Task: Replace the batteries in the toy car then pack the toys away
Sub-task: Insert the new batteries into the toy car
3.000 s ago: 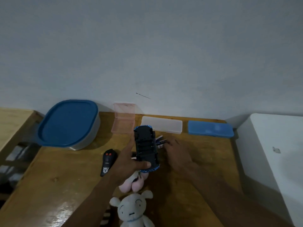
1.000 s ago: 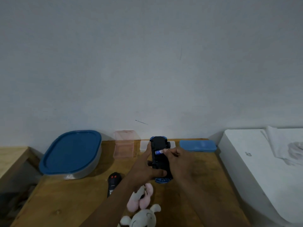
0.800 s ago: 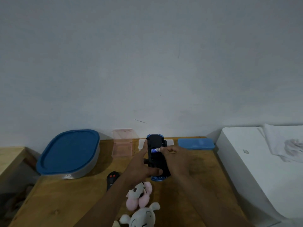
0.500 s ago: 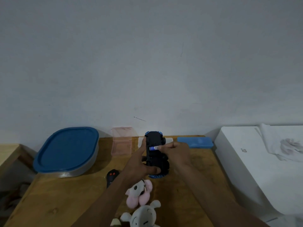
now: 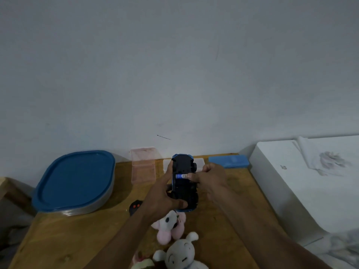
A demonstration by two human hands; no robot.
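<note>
A blue toy car [image 5: 184, 166] is held upside down above the wooden table [image 5: 77, 233], its black underside facing me. My left hand [image 5: 162, 197] grips the car from the left and below. My right hand [image 5: 210, 181] pinches a blue-and-white battery [image 5: 180, 176] and holds it across the car's underside at the battery bay. A black remote control [image 5: 135, 207] lies on the table just left of my left wrist. A pink-and-white plush [image 5: 171, 227] and a white plush [image 5: 182, 253] lie near the table's front.
A large container with a blue lid [image 5: 74, 181] stands at the left. A pink transparent box [image 5: 143, 166], a white box [image 5: 200, 162] and a blue box [image 5: 229, 161] line the wall. A white appliance [image 5: 303, 183] with a cloth on top borders the right side.
My right hand picked a battery off the table and brought it onto the car's underside. The car was lifted and tilted closer to me. The camera view tilted upward.
</note>
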